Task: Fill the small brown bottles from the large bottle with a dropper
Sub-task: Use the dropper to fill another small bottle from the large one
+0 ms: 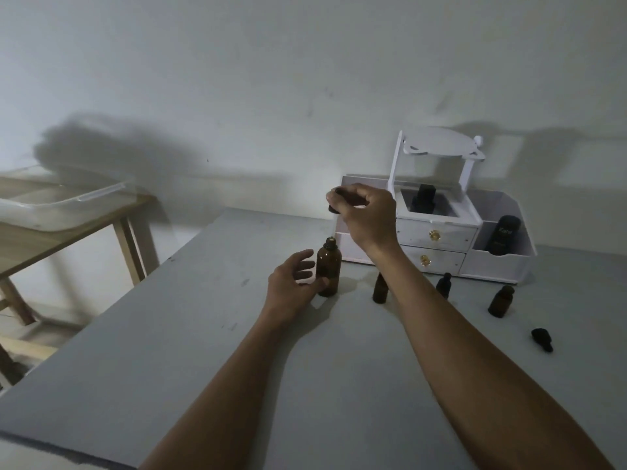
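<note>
Room: a dim space with a plain pale wall (271, 79) behind, crossed by soft shadows of the arms.
Surface: a grey table (237, 368) ran from the near edge to the wall; a wooden side table (68, 232) stood to the left, carrying a clear plastic tray (51, 208).
Large bottle: the large brown bottle (328, 269) stood upright on the grey table, uncapped, just left of centre.
Left hand: the left hand (293, 283) rested on the table beside the large brown bottle, fingers loosely spread, thumb and fingertips at its lower side; whether they gripped it could not be told.
Right hand: the right hand (368, 215) was raised above the bottle, its fingers pinched closed around a dark cap (339, 200); whether a dropper tube hung from it could not be told.
Small bottles: three small brown bottles stood to the right, one (380, 288) close to the right forearm, one (443, 285) partly behind it, one (501, 301) further right, well apart from the large bottle.
Loose dropper: a black dropper top (542, 340) lay on its side near the right edge.
Organiser: a white drawer organiser (441, 232) sat against the wall, holding two dark containers, one in the middle compartment (424, 198) and one in the right bin (502, 235).
</note>
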The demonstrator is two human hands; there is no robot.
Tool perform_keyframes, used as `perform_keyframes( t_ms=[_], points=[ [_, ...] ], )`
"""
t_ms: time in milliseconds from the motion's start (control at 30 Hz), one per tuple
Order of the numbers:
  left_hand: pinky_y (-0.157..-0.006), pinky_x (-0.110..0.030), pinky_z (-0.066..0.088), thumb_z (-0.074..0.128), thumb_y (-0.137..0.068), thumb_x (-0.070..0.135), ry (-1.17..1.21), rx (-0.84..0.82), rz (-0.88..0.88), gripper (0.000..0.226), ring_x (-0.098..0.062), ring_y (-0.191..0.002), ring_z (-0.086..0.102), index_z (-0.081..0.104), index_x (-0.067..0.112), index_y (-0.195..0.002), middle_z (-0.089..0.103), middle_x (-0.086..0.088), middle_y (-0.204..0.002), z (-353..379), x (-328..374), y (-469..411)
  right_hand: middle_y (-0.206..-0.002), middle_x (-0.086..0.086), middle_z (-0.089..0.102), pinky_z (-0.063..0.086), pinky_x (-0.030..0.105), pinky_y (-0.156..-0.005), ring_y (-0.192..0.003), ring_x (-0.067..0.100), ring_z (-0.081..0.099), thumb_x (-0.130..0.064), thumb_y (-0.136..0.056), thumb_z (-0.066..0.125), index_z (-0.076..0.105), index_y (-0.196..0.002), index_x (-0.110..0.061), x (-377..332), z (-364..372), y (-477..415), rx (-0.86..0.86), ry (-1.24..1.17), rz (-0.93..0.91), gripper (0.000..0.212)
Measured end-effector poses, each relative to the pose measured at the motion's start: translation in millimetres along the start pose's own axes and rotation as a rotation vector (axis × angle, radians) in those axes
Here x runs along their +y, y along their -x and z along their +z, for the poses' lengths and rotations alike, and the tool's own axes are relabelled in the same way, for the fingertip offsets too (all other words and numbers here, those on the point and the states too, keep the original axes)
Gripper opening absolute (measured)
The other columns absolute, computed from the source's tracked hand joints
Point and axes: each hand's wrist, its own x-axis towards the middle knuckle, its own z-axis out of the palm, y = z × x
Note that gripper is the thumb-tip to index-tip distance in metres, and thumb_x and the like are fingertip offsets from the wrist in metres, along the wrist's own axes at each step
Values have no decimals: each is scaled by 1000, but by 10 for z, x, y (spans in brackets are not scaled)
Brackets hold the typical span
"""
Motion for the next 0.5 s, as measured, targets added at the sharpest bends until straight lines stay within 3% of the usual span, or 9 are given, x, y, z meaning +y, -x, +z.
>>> perform_keyframes(
  t_ms=[133, 233, 367, 433, 500],
  points=[
    [-84, -27, 53, 82, -79, 18, 73, 102, -106, 56, -8, -95, 68, 61, 26, -129, 69, 1, -111, -48, 38, 110, -73, -9, 72, 52, 7, -66, -65, -6, 68, -18, -85, 74, 76, -90, -12, -264, -223, -138, 47, -58, -41, 8],
    [-89, -37, 57, 81, -80, 18, 103, 130, -160, 39, -12, -93, 69, 67, 27, -116, 72, 0, -103, -30, 113, 272, -76, -3, 75, 59, 22, -75, -71, 7, 73, -19, -85, 74, 77, -90, -12, -397, -478, -195, 100, -104, -69, 8],
    [-67, -22, 56, 77, -83, 14, 125, 72, -164, 19, -17, -85, 72, 73, 27, -95, 74, 3, -87, 112, 321, 552, -77, 1, 74, 58, 19, -72, -71, 7, 72, -14, -86, 73, 75, -89, -10, -416, -909, -152, 161, -137, -80, 6],
    [-64, -20, 55, 77, -84, 16, 133, -6, -166, 19, -13, -83, 72, 73, 24, -100, 74, 2, -89, 262, 436, 698, -78, -3, 73, 55, 14, -69, -69, 0, 69, -15, -87, 72, 75, -92, -11, -346, -1155, -75, 189, -88, -91, 7],
    [-68, -17, 55, 76, -85, 20, 94, -126, -139, 21, -5, -82, 72, 71, 23, -105, 75, 5, -89, 449, 516, 818, -81, -4, 74, 57, 17, -73, -74, 2, 71, -19, -88, 73, 75, -94, -14, -232, -1390, 9, 207, -29, -85, 8]
  ],
)
